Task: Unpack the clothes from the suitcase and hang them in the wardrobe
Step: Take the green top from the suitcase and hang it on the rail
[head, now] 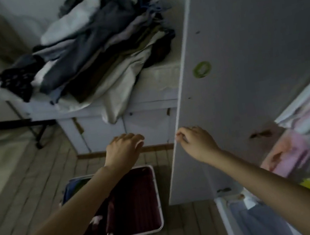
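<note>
Right hand pinches the free edge of the white wardrobe door, fingers curled round it. Left hand hangs in the air above the suitcase, fingers loosely curled, holding nothing.

Suitcase lies open on the tiled floor, near and left of the door. Right half shows only dark red lining. Left half holds something blue-green at its far end and a small pale item nearer; the left forearm covers most of it.

Judged step: working the door, probably swinging it wider for access. Direction of swing cannot be read from here. Next move likely calls for going down to the left half of the case and lifting out a garment.

A heap of folded clothes sits on a white cabinet at far centre. Whether these came from the case is not shown.

Hard to make out: the wardrobe interior is cut off at right. Pink and white fabric is blurred; no rail or hangers are visible. Whole scene is dim.
</note>
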